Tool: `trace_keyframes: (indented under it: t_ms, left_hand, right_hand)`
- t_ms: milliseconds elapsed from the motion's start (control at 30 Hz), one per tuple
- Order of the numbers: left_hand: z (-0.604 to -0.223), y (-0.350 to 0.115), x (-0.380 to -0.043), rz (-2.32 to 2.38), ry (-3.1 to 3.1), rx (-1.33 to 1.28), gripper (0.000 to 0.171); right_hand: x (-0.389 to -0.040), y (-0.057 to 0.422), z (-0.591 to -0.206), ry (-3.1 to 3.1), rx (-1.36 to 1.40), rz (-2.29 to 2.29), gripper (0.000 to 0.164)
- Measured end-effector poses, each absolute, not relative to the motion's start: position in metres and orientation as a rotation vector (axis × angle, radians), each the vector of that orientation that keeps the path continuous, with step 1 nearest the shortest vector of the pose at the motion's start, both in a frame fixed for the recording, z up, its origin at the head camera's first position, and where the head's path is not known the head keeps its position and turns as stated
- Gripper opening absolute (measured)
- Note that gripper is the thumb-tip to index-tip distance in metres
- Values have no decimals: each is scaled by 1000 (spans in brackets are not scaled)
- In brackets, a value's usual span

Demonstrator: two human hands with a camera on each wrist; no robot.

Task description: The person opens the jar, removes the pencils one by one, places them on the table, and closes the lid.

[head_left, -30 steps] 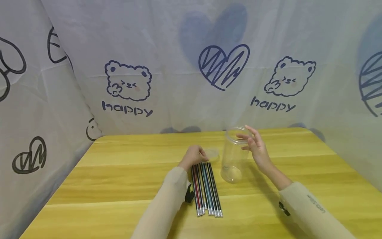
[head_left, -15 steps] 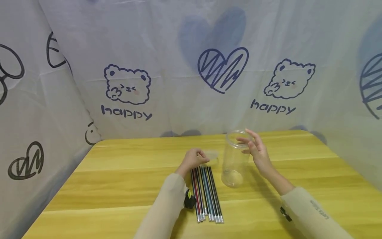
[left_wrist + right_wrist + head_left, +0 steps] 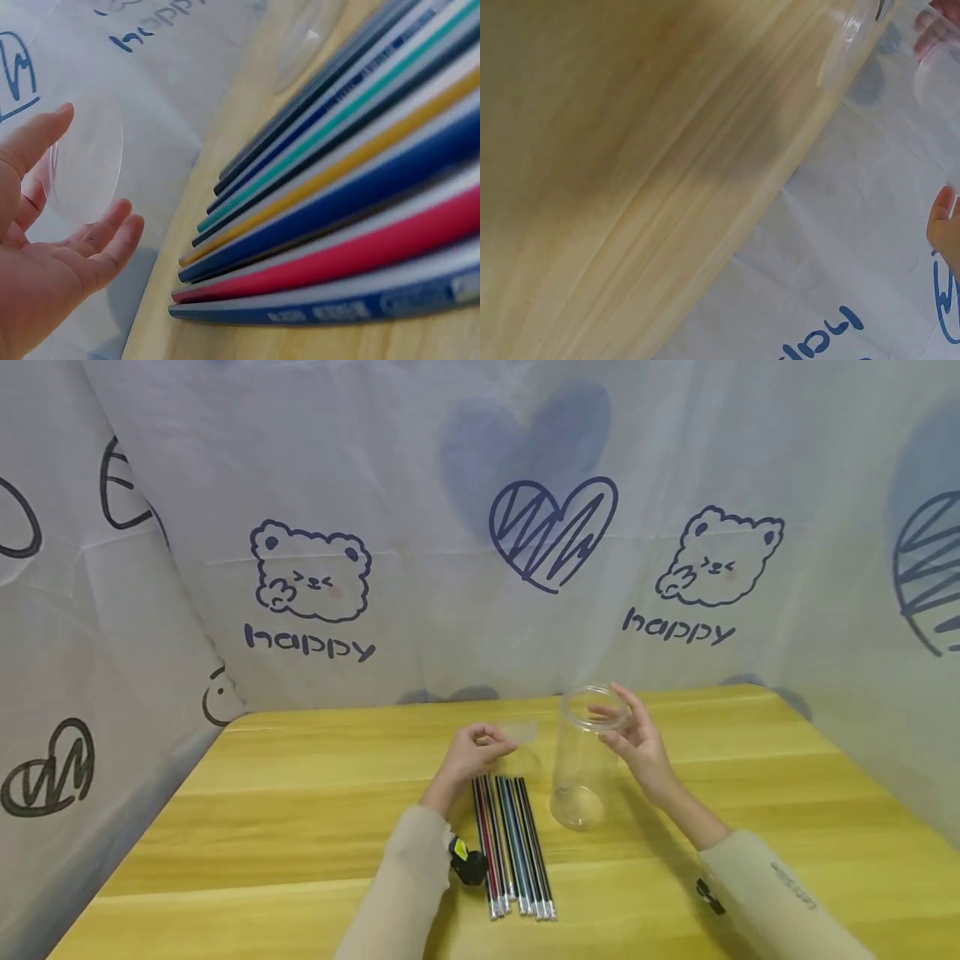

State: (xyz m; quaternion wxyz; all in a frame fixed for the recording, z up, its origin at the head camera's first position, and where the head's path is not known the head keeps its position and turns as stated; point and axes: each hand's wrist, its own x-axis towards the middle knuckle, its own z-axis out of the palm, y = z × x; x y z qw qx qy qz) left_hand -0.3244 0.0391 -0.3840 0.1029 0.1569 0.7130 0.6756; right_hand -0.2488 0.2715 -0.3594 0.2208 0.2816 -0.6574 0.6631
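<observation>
My left hand pinches a clear round lid by its near edge, above the table and just beyond the pencils. The left wrist view shows the lid tilted on edge between thumb and fingers. A tall clear plastic jar stands upright and uncovered on the table. My right hand grips its top from the right, thumb in front and fingers behind the rim. Several pencils lie side by side in a row below the left hand, eraser ends towards me.
The yellow wood-grain table ends at a printed white cloth hanging behind it. Cloth also hangs at both sides. A small black device sits on my left sleeve, beside the pencils.
My left hand has lifted the lid from the table behind the pencils and moved slightly left. The right hand stays at the jar's top. The jar and pencils stay put.
</observation>
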Motion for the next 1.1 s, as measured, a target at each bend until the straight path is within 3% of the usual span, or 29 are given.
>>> trace_keyframes:
  t_ms: [133, 300, 533, 800, 1100]
  left_hand:
    - [-377, 39, -328, 2127, 1997, 434, 37]
    - [-375, 39, -327, 2186, 1862, 388, 69]
    - [-379, 39, -324, 2194, 1823, 369, 59]
    - [-378, 38, -322, 2308, 1656, 464, 63]
    - [-376, 35, -320, 2435, 1461, 519, 57]
  right_hand:
    - [-252, 270, -354, -1836, 791, 1876, 73]
    - [-252, 271, -353, -1913, 757, 1836, 84]
    - [-248, 272, -354, -1961, 712, 1805, 90]
    - [-244, 271, -358, -2053, 650, 1760, 92]
    - [-242, 267, -357, -2095, 655, 1707, 89]
